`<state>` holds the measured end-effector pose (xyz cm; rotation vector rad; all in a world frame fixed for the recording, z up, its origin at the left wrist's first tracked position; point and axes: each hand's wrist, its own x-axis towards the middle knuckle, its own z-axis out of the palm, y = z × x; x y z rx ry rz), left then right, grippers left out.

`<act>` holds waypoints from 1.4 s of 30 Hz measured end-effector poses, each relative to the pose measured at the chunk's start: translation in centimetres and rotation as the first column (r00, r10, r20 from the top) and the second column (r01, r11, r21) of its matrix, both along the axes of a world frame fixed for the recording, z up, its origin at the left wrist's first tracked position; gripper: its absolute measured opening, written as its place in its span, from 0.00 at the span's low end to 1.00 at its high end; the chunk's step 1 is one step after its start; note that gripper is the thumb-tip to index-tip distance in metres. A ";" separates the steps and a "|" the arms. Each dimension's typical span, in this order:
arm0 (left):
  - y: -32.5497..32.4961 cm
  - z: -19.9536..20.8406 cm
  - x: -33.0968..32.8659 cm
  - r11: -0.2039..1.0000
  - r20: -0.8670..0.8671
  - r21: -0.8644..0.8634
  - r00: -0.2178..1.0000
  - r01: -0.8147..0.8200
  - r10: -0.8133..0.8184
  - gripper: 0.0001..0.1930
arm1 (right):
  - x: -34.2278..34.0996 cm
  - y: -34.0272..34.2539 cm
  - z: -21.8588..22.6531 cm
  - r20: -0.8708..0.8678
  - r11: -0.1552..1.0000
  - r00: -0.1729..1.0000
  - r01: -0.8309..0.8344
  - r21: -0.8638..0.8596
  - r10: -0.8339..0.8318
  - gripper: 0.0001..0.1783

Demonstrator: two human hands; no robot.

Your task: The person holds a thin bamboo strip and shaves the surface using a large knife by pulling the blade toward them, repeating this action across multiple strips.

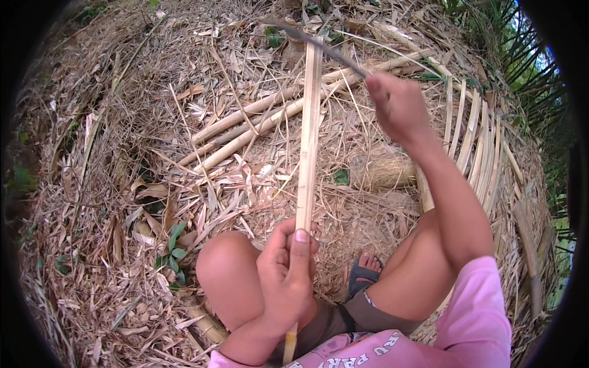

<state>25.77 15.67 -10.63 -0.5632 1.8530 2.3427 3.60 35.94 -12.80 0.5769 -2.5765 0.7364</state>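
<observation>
- One bamboo strip (308, 129), pale and long, stands nearly upright in the middle of the view; it serves as the landmark here.
- The left hand (286, 276) is wrapped around the strip's lower part, fingers closed and thumb laid up along it; a short end of the strip shows below the fist.
- The right hand (399, 107) is up and to the right of the strip, clenched on the handle of one dark blade (319, 44), which meets the strip's top end.
- About three bamboo poles (257, 122) lie on the ground behind the strip, slanting from its left up toward its right.
- A fan of some eight split slats (478, 138) lies well to the right of the strip.
- Two bare knees flank the strip's lower end, and one sandalled foot (366, 270) sits just right of it.
- Dry leaves (123, 184) cover the ground left of the strip.
</observation>
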 end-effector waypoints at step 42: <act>-2.2 1.4 -0.7 0.939 0.260 0.343 0.961 -0.006 -0.089 0.10 | 5.9 -6.0 1.6 -0.363 0.931 0.861 -0.297 0.210 0.357 0.37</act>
